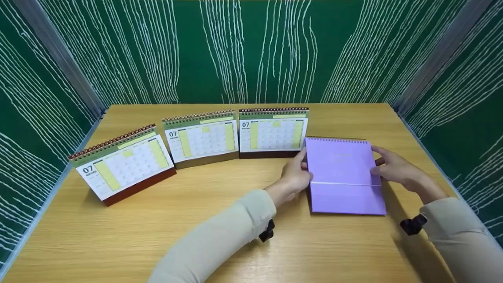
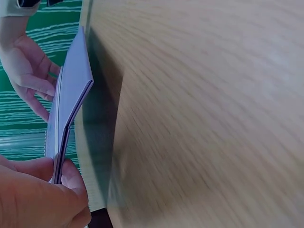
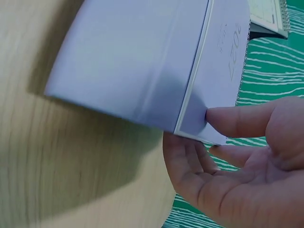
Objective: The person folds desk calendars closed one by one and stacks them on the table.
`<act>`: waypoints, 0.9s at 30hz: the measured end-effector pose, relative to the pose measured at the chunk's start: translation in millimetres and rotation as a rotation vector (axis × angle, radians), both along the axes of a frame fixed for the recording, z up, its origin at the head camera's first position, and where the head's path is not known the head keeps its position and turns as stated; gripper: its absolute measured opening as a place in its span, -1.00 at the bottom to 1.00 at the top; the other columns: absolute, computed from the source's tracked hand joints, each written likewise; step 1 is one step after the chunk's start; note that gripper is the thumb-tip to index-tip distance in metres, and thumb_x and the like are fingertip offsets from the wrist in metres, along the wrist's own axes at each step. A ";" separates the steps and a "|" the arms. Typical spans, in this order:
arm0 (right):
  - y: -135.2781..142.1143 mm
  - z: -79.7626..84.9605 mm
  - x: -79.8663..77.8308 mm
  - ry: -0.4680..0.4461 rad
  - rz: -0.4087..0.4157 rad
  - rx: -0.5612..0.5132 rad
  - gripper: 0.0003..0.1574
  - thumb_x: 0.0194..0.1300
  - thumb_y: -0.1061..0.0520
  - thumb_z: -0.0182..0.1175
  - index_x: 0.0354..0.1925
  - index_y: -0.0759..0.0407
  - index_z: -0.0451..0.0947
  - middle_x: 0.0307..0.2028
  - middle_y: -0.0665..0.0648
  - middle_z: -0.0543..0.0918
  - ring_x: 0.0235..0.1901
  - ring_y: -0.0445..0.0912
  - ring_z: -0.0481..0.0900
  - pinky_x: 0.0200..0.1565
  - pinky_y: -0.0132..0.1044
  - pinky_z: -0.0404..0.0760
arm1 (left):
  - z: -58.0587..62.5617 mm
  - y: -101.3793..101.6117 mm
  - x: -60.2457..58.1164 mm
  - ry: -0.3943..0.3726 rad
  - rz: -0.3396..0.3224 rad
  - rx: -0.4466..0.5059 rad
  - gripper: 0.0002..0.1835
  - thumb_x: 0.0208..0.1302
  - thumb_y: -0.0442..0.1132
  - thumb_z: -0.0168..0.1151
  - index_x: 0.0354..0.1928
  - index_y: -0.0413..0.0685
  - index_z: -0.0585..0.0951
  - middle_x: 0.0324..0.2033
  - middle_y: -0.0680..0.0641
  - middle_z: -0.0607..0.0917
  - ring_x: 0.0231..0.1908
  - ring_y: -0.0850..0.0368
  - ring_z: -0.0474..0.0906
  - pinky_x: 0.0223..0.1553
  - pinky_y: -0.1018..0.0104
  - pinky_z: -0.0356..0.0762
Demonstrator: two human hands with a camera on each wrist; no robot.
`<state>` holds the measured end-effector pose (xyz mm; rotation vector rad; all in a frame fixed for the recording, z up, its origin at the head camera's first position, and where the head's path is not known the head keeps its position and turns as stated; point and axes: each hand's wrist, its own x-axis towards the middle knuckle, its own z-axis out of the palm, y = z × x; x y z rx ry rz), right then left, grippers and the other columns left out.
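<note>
A purple spiral-bound desk calendar [image 1: 340,161] is folded nearly flat, its coil along the far edge and a base flap toward the near side. My left hand [image 1: 294,175] pinches its left edge; in the left wrist view, thumb and fingers [image 2: 71,178] grip either side of the thin stack. On the right edge, my right hand [image 1: 395,167] holds it with the thumb on the cover and the other fingers behind, as the right wrist view shows. Embossed figures mark the cover [image 3: 228,52]. A shadow lies on the table below the calendar.
Three desk calendars stand in an arc, each showing 07: a red-based one [image 1: 125,165] at left, a brown-based one [image 1: 200,137] in the middle, a dark-based one [image 1: 274,131] beside my left hand. Green panels [image 1: 251,51] with white lines enclose the wooden table [image 1: 220,232].
</note>
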<state>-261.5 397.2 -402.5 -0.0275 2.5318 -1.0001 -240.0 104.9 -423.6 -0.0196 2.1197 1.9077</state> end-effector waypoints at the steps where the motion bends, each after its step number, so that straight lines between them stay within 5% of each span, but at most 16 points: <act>1: -0.2 -1.2 -1.2 -0.001 -0.005 0.008 0.10 0.52 0.25 0.06 0.66 0.39 -0.43 0.38 0.70 0.22 0.18 0.35 0.44 0.26 0.28 0.54 | -0.5 1.6 -0.9 -0.003 0.002 0.003 -0.03 0.28 -0.73 0.11 0.68 0.09 0.22 -0.14 -0.06 0.62 -0.15 0.16 0.56 -0.04 0.32 0.69; 13: -3.7 -9.8 -13.8 -0.015 -0.093 0.068 0.09 0.45 0.30 -0.04 0.66 0.36 -0.47 0.49 0.74 0.01 0.34 0.50 0.20 0.42 0.50 0.22 | -9.0 12.9 -13.0 -0.008 0.017 -0.007 0.03 0.20 -0.81 -0.03 0.68 0.08 0.21 -0.18 -0.11 0.58 -0.21 0.17 0.51 -0.15 0.41 0.56; 19: -5.2 -14.9 -18.8 -0.015 -0.126 0.088 0.05 0.45 0.31 -0.08 0.65 0.42 -0.44 0.49 0.73 0.01 0.34 0.47 0.20 0.44 0.48 0.19 | -10.9 16.2 -16.3 0.004 0.004 -0.056 -0.06 0.25 -0.81 -0.09 0.64 0.01 0.29 0.11 -0.12 0.58 0.09 0.12 0.55 0.22 0.36 0.56; 23: -6.8 -18.5 -22.2 -0.023 -0.131 0.097 0.02 0.45 0.31 -0.10 0.64 0.46 -0.40 0.51 0.73 -0.02 0.38 0.47 0.18 0.46 0.47 0.14 | -12.6 16.4 -17.3 0.012 0.001 -0.118 -0.14 0.30 -0.77 -0.08 0.62 -0.09 0.31 0.44 -0.15 0.47 0.43 0.12 0.37 0.51 0.29 0.27; 27: -8.6 -21.5 -23.4 0.004 -0.123 0.111 -0.02 0.44 0.31 -0.12 0.61 0.54 -0.36 0.49 0.75 0.03 0.39 0.49 0.21 0.45 0.47 0.16 | -14.3 13.7 -16.7 0.034 -0.028 -0.146 -0.14 0.28 -0.77 -0.09 0.63 -0.15 0.28 0.58 -0.18 0.31 0.58 0.08 0.16 0.60 0.26 0.05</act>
